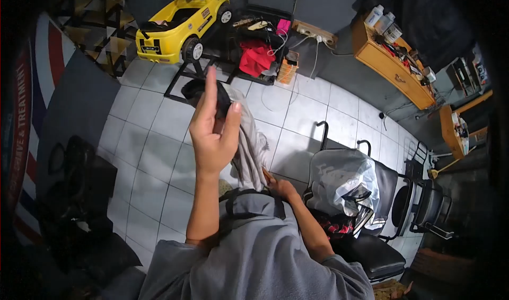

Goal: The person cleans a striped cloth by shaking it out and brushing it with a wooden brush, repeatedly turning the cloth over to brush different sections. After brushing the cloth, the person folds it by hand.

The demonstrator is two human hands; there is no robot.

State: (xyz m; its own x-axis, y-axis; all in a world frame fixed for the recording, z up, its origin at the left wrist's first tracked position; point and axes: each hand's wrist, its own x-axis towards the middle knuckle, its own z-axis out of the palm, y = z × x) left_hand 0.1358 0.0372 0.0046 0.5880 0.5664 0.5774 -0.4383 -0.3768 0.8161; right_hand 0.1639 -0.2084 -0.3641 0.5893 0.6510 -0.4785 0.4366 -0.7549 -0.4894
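Note:
My left hand point(214, 135) is raised in front of me with the index finger pointing up and the thumb apart; nothing shows in it. Low at my waist, my right hand point(283, 188) is closed around a thin brown object point(266, 175) that I cannot make out clearly. Light grey cloth like trousers point(249, 146) stretches away beyond my grey shirt point(254, 247). At its far end is something black point(225, 99), partly behind my left hand.
A yellow toy car point(183, 24) stands at the back left, near red cloth point(256, 58) and a power strip point(315, 34). To the right are a chair with a clear plastic bag point(344, 181), a black seat point(368, 255) and a wooden wall shelf point(395, 69).

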